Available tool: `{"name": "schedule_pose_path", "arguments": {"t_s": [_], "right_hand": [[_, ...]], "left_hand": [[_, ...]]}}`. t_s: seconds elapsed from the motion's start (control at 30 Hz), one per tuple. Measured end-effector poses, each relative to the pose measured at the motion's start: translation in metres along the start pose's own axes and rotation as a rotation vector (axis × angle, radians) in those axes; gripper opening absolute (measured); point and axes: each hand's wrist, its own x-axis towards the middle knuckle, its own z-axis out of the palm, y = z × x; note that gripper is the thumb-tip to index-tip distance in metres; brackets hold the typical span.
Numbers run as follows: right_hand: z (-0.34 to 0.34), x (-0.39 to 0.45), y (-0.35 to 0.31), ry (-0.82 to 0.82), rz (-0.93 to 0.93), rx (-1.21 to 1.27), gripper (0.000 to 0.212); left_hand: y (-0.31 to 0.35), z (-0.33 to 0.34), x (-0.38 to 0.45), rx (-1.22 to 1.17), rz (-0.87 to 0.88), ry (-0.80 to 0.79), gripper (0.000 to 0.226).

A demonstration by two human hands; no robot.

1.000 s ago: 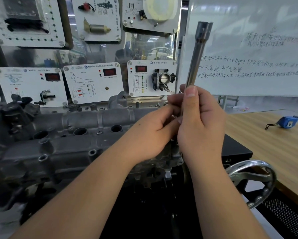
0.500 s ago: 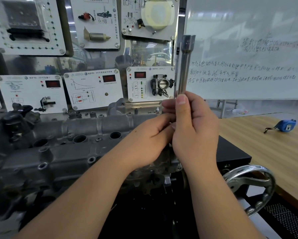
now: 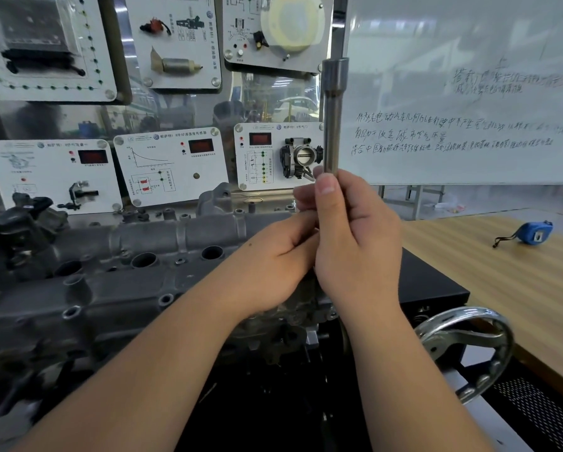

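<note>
A long steel socket tube (image 3: pixel 332 119) stands nearly upright above the right end of the grey engine cylinder head (image 3: pixel 117 272). My right hand (image 3: pixel 355 236) grips the tube's lower part, thumb pressed up along it. Beside it on the left, my left hand (image 3: pixel 273 262) has curled fingers at the tube's base; what they hold is hidden behind the right hand. The tube's lower end is hidden by both hands.
Sensor display panels (image 3: pixel 172 164) and a whiteboard (image 3: pixel 462 93) stand behind the engine. A chrome handwheel (image 3: pixel 465 347) sticks out at lower right beside a black box (image 3: pixel 433 288). A blue tape measure (image 3: pixel 534 233) lies on the wooden table (image 3: pixel 518 288).
The tube has swung from leaning right to nearly upright, and both hands moved slightly left with it.
</note>
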Motion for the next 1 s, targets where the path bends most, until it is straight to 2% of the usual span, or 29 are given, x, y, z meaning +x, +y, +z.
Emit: {"name": "schedule_pose_path", "arguments": {"t_s": [0.13, 0.3, 0.53, 0.7, 0.87, 1.0], "right_hand": [[-0.0008, 0.0008, 0.0002, 0.006, 0.031, 0.036, 0.015], [-0.0032, -0.0017, 0.0, 0.038, 0.021, 0.041, 0.009], [-0.0033, 0.0012, -0.0019, 0.0, 0.014, 0.015, 0.024], [-0.0041, -0.0021, 0.0017, 0.049, 0.038, 0.084, 0.007], [-0.0028, -0.0011, -0.0009, 0.049, 0.004, 0.012, 0.022], [-0.0015, -0.0012, -0.0004, 0.039, 0.068, 0.105, 0.023]], "left_hand": [[-0.0028, 0.001, 0.0024, 0.056, 0.02, 0.014, 0.014], [-0.0032, 0.0022, 0.0037, 0.068, 0.028, 0.032, 0.017], [-0.0015, -0.0004, 0.0005, 0.007, 0.025, 0.015, 0.022], [-0.0025, 0.0028, 0.0029, 0.038, 0.042, 0.016, 0.021], [-0.0048, 0.0016, 0.0014, -0.017, 0.048, 0.013, 0.022], [-0.005, 0.0001, 0.0007, 0.009, 0.065, 0.028, 0.016]]}}
